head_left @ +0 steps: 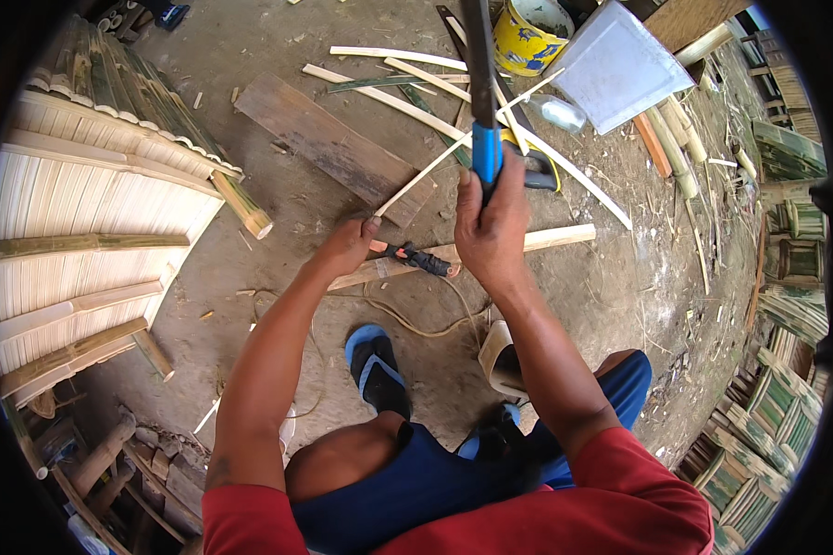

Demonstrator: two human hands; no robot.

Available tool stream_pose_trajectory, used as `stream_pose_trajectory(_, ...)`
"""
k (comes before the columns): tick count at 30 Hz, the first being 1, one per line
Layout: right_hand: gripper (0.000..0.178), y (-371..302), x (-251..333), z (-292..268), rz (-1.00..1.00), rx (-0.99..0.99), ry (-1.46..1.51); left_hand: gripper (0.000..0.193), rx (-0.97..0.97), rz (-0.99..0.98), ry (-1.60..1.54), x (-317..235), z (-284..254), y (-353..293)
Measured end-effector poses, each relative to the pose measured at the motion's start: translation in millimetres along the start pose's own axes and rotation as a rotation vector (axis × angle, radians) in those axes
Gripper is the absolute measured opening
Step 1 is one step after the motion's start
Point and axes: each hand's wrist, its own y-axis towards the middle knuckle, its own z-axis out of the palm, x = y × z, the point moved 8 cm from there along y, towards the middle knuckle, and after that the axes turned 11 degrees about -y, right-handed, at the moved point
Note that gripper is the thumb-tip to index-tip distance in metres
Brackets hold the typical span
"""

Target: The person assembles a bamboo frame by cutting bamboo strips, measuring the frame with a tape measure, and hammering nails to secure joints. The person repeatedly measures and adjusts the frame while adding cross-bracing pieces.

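Observation:
My left hand (347, 242) is closed, pinching the near end of a thin pale bamboo strip (420, 178) that slants away to the upper right. My right hand (495, 222) wraps round the blue handle of a large knife (485, 153), its long dark blade pointing away from me. The strip crosses the knife near the top of the handle; whether they touch I cannot tell. Between my hands, a stick-like piece bound with black wrapping (421, 258), orange at one end, lies over a bamboo slat (560, 238).
Beyond my hands lie a brown plank (329, 143), loose bamboo strips (379, 95) and a yellow-and-black saw handle (546, 174). Farther off are a yellow bucket (525, 46), a clear bottle (557, 113) and a pale panel (620, 69). Bamboo panelling (93, 213) stands left; bamboo frames (768, 416) line the right.

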Motion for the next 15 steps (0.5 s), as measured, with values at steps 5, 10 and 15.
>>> stream_pose_trajectory(5, 0.031, -36.4, -55.7, 72.5, 0.277, 0.319, -0.258, 0.059, 0.078, 0.073, -0.067, -4.9, 6.2, 2.3)
stream_pose_trajectory(10, 0.027, -72.2, -127.2, 124.8, 0.544, 0.52, 0.071, 0.059, 0.067, 0.045, -0.128, -15.9, -4.7, -8.1)
stream_pose_trajectory(15, 0.026, -66.4, -112.9, 99.2, 0.338, 0.425, -0.089, 0.059, 0.038, 0.047, -0.167, -22.8, -11.2, -12.5)
